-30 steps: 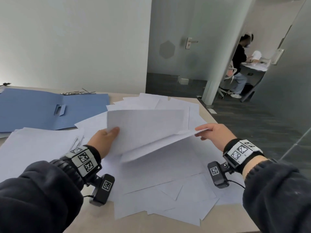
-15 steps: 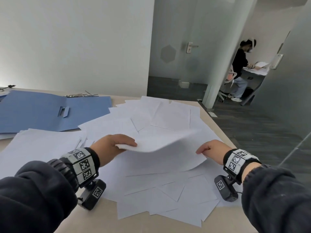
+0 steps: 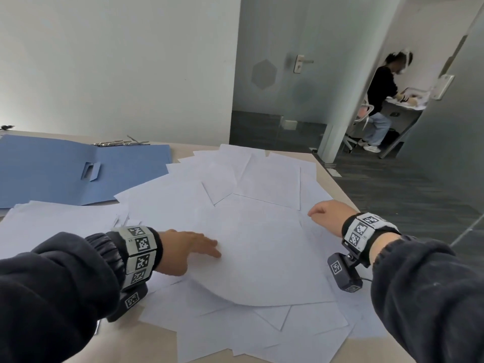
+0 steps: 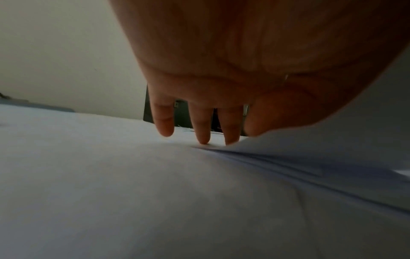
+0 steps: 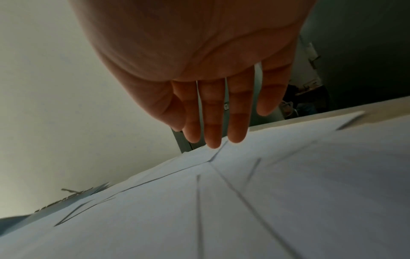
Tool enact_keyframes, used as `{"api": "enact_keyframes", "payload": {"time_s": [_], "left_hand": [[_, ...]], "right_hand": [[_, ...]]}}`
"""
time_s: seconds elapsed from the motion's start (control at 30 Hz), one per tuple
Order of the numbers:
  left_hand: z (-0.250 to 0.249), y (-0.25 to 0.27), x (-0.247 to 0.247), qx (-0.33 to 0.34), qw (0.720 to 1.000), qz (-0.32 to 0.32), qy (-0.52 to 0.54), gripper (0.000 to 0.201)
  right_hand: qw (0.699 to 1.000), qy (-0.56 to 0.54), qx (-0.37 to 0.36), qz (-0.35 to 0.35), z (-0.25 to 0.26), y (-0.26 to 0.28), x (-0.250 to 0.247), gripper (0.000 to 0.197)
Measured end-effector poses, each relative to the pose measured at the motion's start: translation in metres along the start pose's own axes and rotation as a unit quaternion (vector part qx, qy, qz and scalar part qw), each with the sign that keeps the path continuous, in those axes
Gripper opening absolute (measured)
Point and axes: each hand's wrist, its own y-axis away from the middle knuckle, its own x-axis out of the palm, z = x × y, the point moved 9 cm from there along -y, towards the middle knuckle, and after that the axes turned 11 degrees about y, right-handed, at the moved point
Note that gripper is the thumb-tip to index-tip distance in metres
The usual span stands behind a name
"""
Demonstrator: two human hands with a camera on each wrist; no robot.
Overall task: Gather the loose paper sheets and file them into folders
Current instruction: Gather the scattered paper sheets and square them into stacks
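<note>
Many loose white sheets (image 3: 262, 184) lie fanned over the table. One large sheet (image 3: 262, 258) rests on top of them, its near edge bowed. My left hand (image 3: 193, 244) lies flat on that sheet's left side with straight fingers. In the left wrist view its fingertips (image 4: 203, 138) touch paper beside a sheet edge (image 4: 288, 157). My right hand (image 3: 324, 213) is at the sheet's far right corner. The right wrist view shows its straight fingers (image 5: 214, 133) touching the paper and holding nothing. An open blue folder (image 3: 78, 169) lies flat at the back left.
Another layer of white paper (image 3: 52, 224) lies left of my left arm. Metal fasteners (image 3: 120, 142) lie behind the folder. The table's right edge (image 3: 340, 195) runs close to my right hand. A person (image 3: 379, 100) sits at a desk beyond the doorway.
The sheets that both hands held up a second ago now lie flat on the pile. Both hands have let go and rest on the paper with straight fingers.
</note>
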Motion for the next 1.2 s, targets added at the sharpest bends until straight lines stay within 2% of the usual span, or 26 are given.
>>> {"api": "enact_keyframes", "payload": {"time_s": [0.07,0.1,0.13,0.2,0.27,0.3,0.4,0.47,0.63,0.73,0.87,1.0,1.1,1.2], "left_hand": [[0.001,0.000,-0.001,-0.005,0.995,0.034,0.098,0.089],[0.004,0.000,-0.008,-0.009,0.986,0.026,0.163,0.085],[0.009,0.000,-0.020,-0.021,0.976,-0.005,0.217,0.080],[0.034,-0.002,-0.048,-0.060,0.956,-0.106,0.266,0.062],[0.071,-0.004,-0.074,-0.126,0.939,-0.205,0.246,0.045],[0.092,-0.003,-0.082,-0.166,0.927,-0.242,0.235,0.043],[0.153,0.000,-0.093,-0.274,0.890,-0.287,0.224,0.056],[0.179,-0.002,-0.097,-0.311,0.877,-0.292,0.220,0.070],[0.206,-0.024,-0.102,-0.356,0.885,-0.229,0.195,0.101],[0.208,-0.029,-0.110,-0.377,0.895,-0.211,0.109,0.108],[0.207,-0.029,-0.123,-0.378,0.897,-0.224,0.052,0.082],[0.204,-0.027,-0.140,-0.326,0.899,-0.285,0.061,0.031],[0.202,-0.009,-0.156,-0.299,0.876,-0.363,0.107,0.008],[0.206,0.018,-0.174,-0.288,0.842,-0.434,0.143,0.004]], "right_hand": [[0.999,0.036,-0.013,0.005,0.018,-0.014,-0.005,0.023],[0.998,0.059,-0.020,0.008,0.029,-0.021,-0.007,0.027],[0.996,0.084,-0.026,0.011,0.040,-0.027,-0.010,0.029],[0.990,0.132,-0.039,0.017,0.059,-0.043,-0.012,0.031],[0.984,0.167,-0.048,0.027,0.073,-0.059,-0.011,0.033],[0.982,0.180,-0.052,0.031,0.079,-0.067,-0.008,0.035],[0.974,0.216,-0.060,0.037,0.092,-0.088,-0.004,0.044],[0.970,0.231,-0.061,0.037,0.099,-0.099,0.000,0.050],[0.970,0.225,-0.075,0.048,0.118,-0.124,0.013,0.065],[0.967,0.233,-0.081,0.061,0.124,-0.131,0.022,0.070],[0.955,0.276,-0.096,0.049,0.129,-0.135,0.027,0.057],[0.943,0.314,-0.112,0.026,0.137,-0.133,0.020,0.040],[0.940,0.324,-0.111,0.007,0.143,-0.130,0.013,0.023],[0.949,0.303,-0.082,-0.033,0.140,-0.123,-0.001,0.024]]}}
